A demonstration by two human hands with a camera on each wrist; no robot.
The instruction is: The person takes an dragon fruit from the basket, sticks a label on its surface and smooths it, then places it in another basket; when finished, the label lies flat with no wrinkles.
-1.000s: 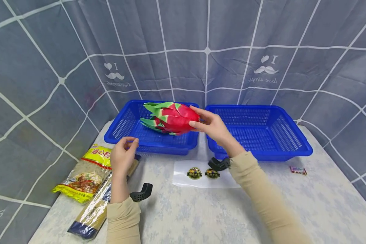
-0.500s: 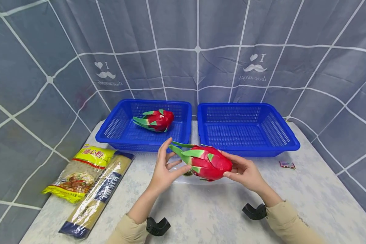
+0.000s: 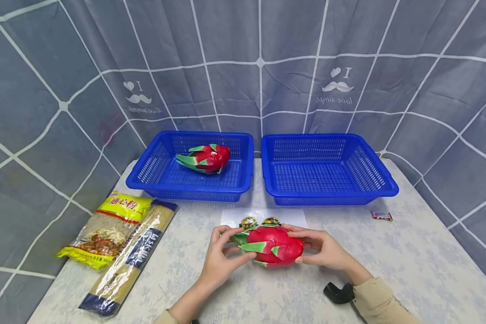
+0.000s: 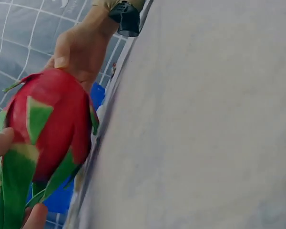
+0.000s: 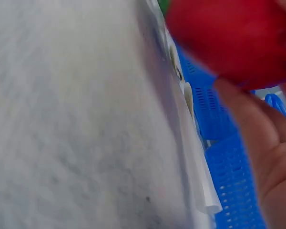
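A red dragon fruit (image 3: 276,245) with green leafy tips lies sideways between both hands, low over the near middle of the table. My right hand (image 3: 328,253) grips its rounded end, thumb toward me and fingers on the far side. At the leafy end, my left hand (image 3: 218,261) holds the green tips between thumb and fingers. Up close in the left wrist view, the dragon fruit (image 4: 57,114) shows its leaves beside my left fingertips. In the right wrist view, its red skin (image 5: 229,38) sits above my right thumb. Behind it, a white sheet (image 3: 297,218) bears two round stickers (image 3: 271,221).
Another dragon fruit (image 3: 213,158) lies in the left blue basket (image 3: 182,191). The right blue basket (image 3: 336,198) stands beside it. A yellow pasta bag (image 3: 105,234) and a spaghetti pack (image 3: 131,256) lie at left. A small wrapped candy (image 3: 382,216) is at right.
My right hand has brought the dragon fruit from over the left basket toward me and down, near the sheet. My left hand has moved right and taken hold of its leafy end.
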